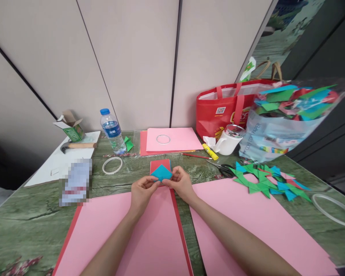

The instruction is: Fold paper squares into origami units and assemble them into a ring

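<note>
Between my two hands is a blue folded paper [161, 173], its upper edge coming to a point. My left hand [143, 190] pinches its left corner with thumb and fingers. At the right corner, my right hand [181, 184] grips it the same way. Just behind the fold lies a small stack of red square paper [157, 165], partly covered by it. Under my forearms are large pink sheets [149, 234] with a red sheet's edge showing, and more pink sheets [235, 230] lie to the right.
Folded green and blue paper pieces [255, 180], black scissors [225, 169] and a white ring [335, 210] lie right. Behind stand a white mug [229, 141], a red bag [212, 111] and a plastic bag of paper [278, 134]. Left are a water bottle [112, 132] and a hammer [79, 145].
</note>
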Available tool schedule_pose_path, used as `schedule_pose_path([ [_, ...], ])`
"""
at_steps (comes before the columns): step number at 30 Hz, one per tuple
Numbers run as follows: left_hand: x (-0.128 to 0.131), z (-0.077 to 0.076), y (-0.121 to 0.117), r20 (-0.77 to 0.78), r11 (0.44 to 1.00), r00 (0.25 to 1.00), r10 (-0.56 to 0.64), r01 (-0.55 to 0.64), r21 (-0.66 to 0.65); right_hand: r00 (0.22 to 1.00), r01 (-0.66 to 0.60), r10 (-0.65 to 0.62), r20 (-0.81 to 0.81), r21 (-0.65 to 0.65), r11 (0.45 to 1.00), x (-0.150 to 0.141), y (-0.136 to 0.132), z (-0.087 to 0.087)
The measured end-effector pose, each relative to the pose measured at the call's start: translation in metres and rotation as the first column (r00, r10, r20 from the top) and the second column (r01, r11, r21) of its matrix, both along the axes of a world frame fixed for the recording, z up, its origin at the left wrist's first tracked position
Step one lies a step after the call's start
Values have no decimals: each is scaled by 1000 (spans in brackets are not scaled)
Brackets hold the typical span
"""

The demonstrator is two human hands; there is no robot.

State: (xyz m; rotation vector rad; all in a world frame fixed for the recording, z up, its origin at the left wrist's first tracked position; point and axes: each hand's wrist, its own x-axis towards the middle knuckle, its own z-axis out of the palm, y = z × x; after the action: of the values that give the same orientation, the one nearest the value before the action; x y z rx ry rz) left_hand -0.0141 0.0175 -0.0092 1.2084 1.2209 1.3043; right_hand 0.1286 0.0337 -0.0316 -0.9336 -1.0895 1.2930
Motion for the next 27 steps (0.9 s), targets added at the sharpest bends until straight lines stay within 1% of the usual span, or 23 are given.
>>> schedule_pose_path([
  [5, -1, -1, 0, -25, 1000, 1000, 7, -7, -5, 998, -57, 56, -7, -12, 998, 0, -1, 0],
  [9, -1, -1, 0, -27, 1000, 999, 25, -25, 5, 994, -101, 101, 30, 1, 995, 0, -2, 0],
  [14, -1, -1, -1, -18, 1000, 1000, 19, -19, 6, 995, -94, 94, 37, -1, 996, 0, -2, 0],
  [20, -2, -3, 0, 24, 999, 1000, 15, -14, -30, 992, -115, 114, 57, 7, 993, 0, -2, 1],
  [27, -1, -1, 0, 97, 997, 995, 31, -24, -73, 992, -122, 122, 16, -42, 992, 1, 2, -3],
])
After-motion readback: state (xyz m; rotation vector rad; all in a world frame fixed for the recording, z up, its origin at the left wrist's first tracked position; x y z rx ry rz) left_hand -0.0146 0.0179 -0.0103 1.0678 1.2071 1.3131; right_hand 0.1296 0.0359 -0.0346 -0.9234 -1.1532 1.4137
